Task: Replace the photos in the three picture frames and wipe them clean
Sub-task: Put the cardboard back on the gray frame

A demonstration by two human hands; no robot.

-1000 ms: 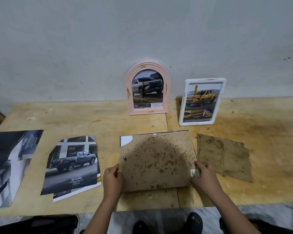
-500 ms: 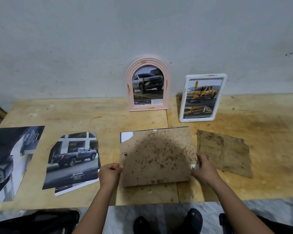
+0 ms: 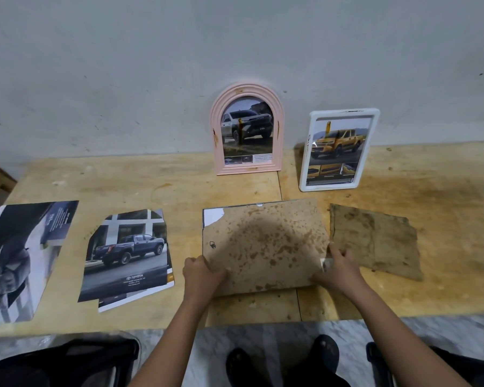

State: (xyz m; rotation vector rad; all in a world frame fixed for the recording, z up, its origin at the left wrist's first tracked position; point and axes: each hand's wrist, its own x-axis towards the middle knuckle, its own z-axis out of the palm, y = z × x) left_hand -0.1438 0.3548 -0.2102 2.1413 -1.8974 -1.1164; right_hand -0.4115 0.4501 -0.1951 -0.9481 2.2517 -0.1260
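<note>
A stained backing board [image 3: 266, 247] is being pinched at its near corners by the left hand [image 3: 200, 275] and right hand [image 3: 338, 265], apparently to work it free of the face-down frame [image 3: 211, 216] lying on the table [image 3: 179, 188]; a cloth [image 3: 375, 241] is lying just beside it.

The backing board [image 3: 266, 244] is tan cardboard, speckled all over with darker brown blotches, and there's a sliver of white showing at its top left corner. The cloth [image 3: 375, 241] next to it is a dingy olive-brown with darker smudges. The arched frame [image 3: 218, 129] is pale pink with a few orange-ish marks, holding a silver-grey truck photo. The rectangular frame [image 3: 375, 143] is white around a yellow pickup picture. The loose photo [image 3: 129, 252] shows a dark blue-grey pickup with white lettering underneath, and the big sheet [image 3: 25, 258] is mostly black and grey. The table [image 3: 157, 185] is yellowish plywood with brown staining on its right side.
</note>
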